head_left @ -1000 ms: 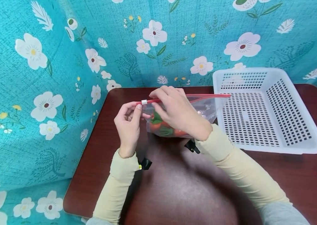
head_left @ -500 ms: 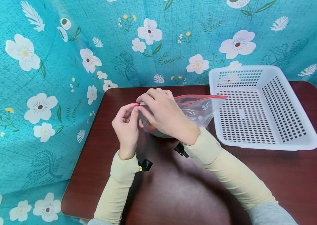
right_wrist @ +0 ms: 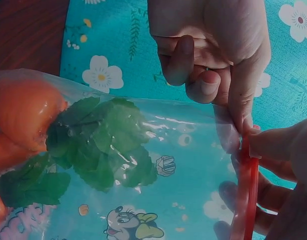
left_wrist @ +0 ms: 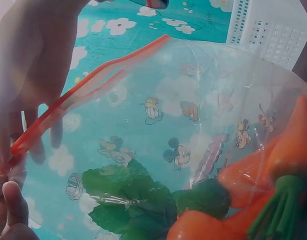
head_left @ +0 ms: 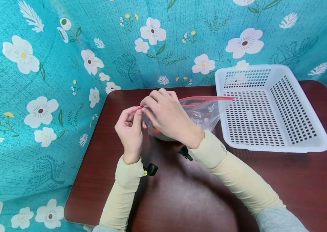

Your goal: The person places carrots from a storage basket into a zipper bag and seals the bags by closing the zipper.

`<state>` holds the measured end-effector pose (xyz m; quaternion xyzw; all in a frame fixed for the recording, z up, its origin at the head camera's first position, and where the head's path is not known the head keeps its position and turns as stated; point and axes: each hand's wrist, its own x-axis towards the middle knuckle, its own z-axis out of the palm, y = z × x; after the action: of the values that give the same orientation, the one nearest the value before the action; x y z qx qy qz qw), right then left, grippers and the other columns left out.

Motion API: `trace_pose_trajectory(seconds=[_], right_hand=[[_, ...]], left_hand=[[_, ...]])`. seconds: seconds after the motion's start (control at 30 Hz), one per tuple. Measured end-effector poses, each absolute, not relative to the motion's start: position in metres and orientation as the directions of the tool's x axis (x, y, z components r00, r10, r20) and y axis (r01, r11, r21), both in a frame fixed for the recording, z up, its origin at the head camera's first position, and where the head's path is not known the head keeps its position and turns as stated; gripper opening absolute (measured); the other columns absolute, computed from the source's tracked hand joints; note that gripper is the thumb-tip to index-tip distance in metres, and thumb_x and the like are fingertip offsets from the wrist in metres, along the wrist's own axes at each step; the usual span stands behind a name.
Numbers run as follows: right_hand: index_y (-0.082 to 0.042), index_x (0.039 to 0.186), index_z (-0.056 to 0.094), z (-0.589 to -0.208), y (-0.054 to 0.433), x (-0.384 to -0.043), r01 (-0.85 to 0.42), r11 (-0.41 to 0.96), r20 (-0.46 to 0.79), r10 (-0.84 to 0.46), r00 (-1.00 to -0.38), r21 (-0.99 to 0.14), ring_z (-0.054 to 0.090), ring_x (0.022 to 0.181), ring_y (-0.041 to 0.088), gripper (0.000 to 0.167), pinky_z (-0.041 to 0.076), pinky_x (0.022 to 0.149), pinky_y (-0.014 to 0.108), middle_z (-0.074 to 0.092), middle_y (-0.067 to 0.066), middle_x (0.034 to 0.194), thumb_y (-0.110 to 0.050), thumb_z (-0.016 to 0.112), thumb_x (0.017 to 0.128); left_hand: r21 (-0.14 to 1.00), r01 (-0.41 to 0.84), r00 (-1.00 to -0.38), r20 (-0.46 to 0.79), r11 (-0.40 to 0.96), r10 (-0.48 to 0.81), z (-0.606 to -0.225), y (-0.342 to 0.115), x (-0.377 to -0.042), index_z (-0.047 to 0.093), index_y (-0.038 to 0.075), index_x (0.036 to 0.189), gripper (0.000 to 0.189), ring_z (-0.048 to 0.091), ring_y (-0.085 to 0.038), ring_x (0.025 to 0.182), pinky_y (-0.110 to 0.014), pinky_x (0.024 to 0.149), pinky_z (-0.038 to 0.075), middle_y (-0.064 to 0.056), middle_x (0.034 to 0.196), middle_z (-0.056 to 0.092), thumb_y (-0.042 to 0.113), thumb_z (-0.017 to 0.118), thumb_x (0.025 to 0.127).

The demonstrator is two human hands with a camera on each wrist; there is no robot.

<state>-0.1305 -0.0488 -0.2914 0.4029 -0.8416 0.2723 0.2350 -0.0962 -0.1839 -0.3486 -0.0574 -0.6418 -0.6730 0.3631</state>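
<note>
A clear zip bag [head_left: 204, 117] with a red zip strip and cartoon prints is held up above the table. My left hand [head_left: 131, 130] pinches the left end of the red strip between thumb and fingers. Right beside it, my right hand [head_left: 170, 116] pinches the same end of the strip; its fingertips hide the slider. Further right, the two red edges stand apart. Inside the bag, the left wrist view shows orange carrots [left_wrist: 293, 150] with green tops and green leaves [left_wrist: 128, 200]. Leaves [right_wrist: 103, 140] and orange pieces [right_wrist: 26, 107] also appear in the right wrist view.
A white perforated plastic basket [head_left: 323, 135] stands at the right on the dark red-brown table [head_left: 186, 196]. The bag's right corner overlaps its left rim in the head view. A teal flowered cloth [head_left: 108, 38] hangs behind and at the left.
My right hand has slid left along the red strip to my left hand, and the white slider is now covered. Over the last half second the hands have hardly moved.
</note>
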Motion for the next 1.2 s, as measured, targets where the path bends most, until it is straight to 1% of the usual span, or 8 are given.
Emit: trace_pose_trajectory(seconds=[0.17,0.33,0.63,0.73,0.83,0.97,1.03,1.2], right_hand=[[-0.014,0.098,0.068,-0.2902,-0.0496,-0.1320,-0.809,0.544,0.629,-0.553,-0.546,-0.224,0.053,0.091,0.022,0.010,0.043,0.083,0.042,0.064,0.002,0.093,-0.018,0.059,0.095],[-0.014,0.097,0.069,-0.2885,-0.0496,-0.1319,-0.811,0.548,0.627,-0.562,-0.540,-0.207,0.053,0.091,0.022,0.011,0.044,0.081,0.040,0.065,0.002,0.093,-0.019,0.059,0.095],[-0.014,0.097,0.068,-0.2865,-0.0499,-0.1311,-0.809,0.557,0.615,-0.576,-0.538,-0.187,0.053,0.092,0.022,0.013,0.044,0.080,0.039,0.065,0.002,0.094,-0.023,0.060,0.095],[-0.014,0.097,0.068,-0.2866,-0.0499,-0.1312,-0.809,0.557,0.617,-0.575,-0.538,-0.186,0.052,0.092,0.022,0.013,0.044,0.081,0.039,0.064,0.002,0.094,-0.024,0.060,0.096],[-0.014,0.097,0.068,-0.2868,-0.0497,-0.1316,-0.810,0.557,0.618,-0.576,-0.535,-0.182,0.053,0.093,0.022,0.014,0.044,0.081,0.040,0.065,0.002,0.094,-0.024,0.059,0.096],[-0.014,0.097,0.068,-0.2876,-0.0489,-0.1321,-0.807,0.564,0.614,-0.577,-0.538,-0.176,0.053,0.092,0.023,0.014,0.043,0.080,0.039,0.065,0.001,0.094,-0.024,0.058,0.097],[-0.014,0.097,0.068,-0.2882,-0.0487,-0.1322,-0.805,0.566,0.614,-0.576,-0.539,-0.176,0.053,0.092,0.023,0.014,0.043,0.079,0.039,0.065,0.001,0.094,-0.025,0.059,0.097],[-0.014,0.096,0.068,-0.2889,-0.0476,-0.1316,-0.799,0.575,0.616,-0.569,-0.544,-0.175,0.052,0.090,0.022,0.016,0.043,0.078,0.038,0.065,0.001,0.094,-0.027,0.059,0.096]], left_hand=[[0.817,0.568,-0.721,0.552,0.100,-0.418,-0.3484,-0.1836,-0.0973,0.063,-0.010,0.100,0.024,0.051,-0.011,0.047,-0.020,0.048,0.046,0.007,0.084,0.073,0.009,0.069,0.088],[0.816,0.566,-0.721,0.558,0.114,-0.412,-0.3486,-0.1844,-0.0979,0.061,-0.012,0.100,0.023,0.052,-0.010,0.050,-0.019,0.050,0.047,0.007,0.084,0.072,0.008,0.067,0.089],[0.804,0.570,-0.713,0.586,0.170,-0.385,-0.3489,-0.1887,-0.0969,0.059,-0.015,0.102,0.029,0.052,-0.019,0.053,-0.023,0.052,0.049,0.009,0.084,0.070,0.010,0.067,0.090],[0.802,0.570,-0.711,0.590,0.176,-0.382,-0.3481,-0.1890,-0.0965,0.058,-0.015,0.102,0.028,0.052,-0.017,0.054,-0.022,0.053,0.050,0.009,0.083,0.069,0.010,0.066,0.091],[0.798,0.576,-0.707,0.594,0.176,-0.384,-0.3476,-0.1889,-0.0966,0.059,-0.014,0.101,0.026,0.052,-0.015,0.054,-0.021,0.053,0.049,0.005,0.082,0.069,0.009,0.066,0.091],[0.797,0.576,-0.704,0.597,0.182,-0.385,-0.3478,-0.1888,-0.0961,0.059,-0.013,0.100,0.025,0.052,-0.012,0.054,-0.020,0.053,0.049,0.005,0.082,0.070,0.008,0.066,0.091],[0.799,0.572,-0.704,0.595,0.186,-0.388,-0.3485,-0.1895,-0.0958,0.059,-0.013,0.101,0.025,0.052,-0.012,0.055,-0.020,0.054,0.049,0.009,0.083,0.069,0.008,0.066,0.091],[0.801,0.567,-0.703,0.592,0.193,-0.395,-0.3500,-0.1922,-0.0956,0.059,-0.013,0.101,0.024,0.051,-0.014,0.055,-0.020,0.054,0.050,0.010,0.084,0.070,0.008,0.065,0.091]])
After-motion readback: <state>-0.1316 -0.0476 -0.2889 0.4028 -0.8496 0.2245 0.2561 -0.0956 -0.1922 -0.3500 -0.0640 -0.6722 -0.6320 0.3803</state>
